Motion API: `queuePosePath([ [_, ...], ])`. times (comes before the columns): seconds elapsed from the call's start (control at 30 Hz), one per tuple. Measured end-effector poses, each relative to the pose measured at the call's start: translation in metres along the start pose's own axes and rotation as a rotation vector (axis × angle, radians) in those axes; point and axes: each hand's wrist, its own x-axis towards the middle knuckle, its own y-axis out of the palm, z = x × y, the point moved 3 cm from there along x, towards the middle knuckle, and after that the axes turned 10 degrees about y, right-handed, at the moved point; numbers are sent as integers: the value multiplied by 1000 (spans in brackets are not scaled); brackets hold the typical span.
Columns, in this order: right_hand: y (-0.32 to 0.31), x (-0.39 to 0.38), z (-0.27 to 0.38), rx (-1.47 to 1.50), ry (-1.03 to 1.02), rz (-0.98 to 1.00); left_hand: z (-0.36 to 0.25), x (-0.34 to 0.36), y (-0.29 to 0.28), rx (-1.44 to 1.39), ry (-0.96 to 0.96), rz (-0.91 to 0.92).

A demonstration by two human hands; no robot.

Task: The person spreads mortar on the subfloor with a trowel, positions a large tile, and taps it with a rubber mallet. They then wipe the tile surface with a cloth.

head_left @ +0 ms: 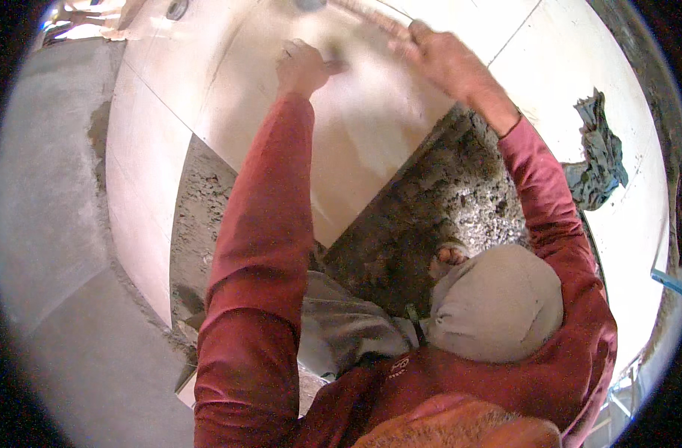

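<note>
My right hand (pixel 447 61) is wrapped round the long handle of a hammer (pixel 367 16), slightly blurred. The hammer's greyish head sits at the top edge of the view, partly cut off. Farther left, my left hand (pixel 302 69) is closed low over a large cream tile (pixel 356 149). A small brownish thing shows by its fingers, too blurred to name. The tile's near corner points toward me, over rough grey mortar (pixel 401 239). My bare toes show by the mortar, below my bent knee.
More cream tiles (pixel 143 149) lie to the left and right. A crumpled dark green cloth (pixel 601 153) rests on the right-hand tiles. A grey wall (pixel 50 164) rises at the left. Near the top left lies a small round grey object (pixel 177 9); a blue piece (pixel 667 281) lies far right.
</note>
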Motion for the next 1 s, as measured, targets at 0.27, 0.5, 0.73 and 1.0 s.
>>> queuePosePath([
  [0.27,-66,51,-202,-6,410,-444,3,6,8,60,37,59],
  [0.5,-148,-59,-284,-810,336,-645,0,-2,12,66,-76,-45],
  [0.73,-132,-238,-340,-568,737,-520,3,-28,38,-74,-23,-529],
  [1.0,-167,-70,-185,-45,282,-612,-1,-35,40,-141,-58,-621],
])
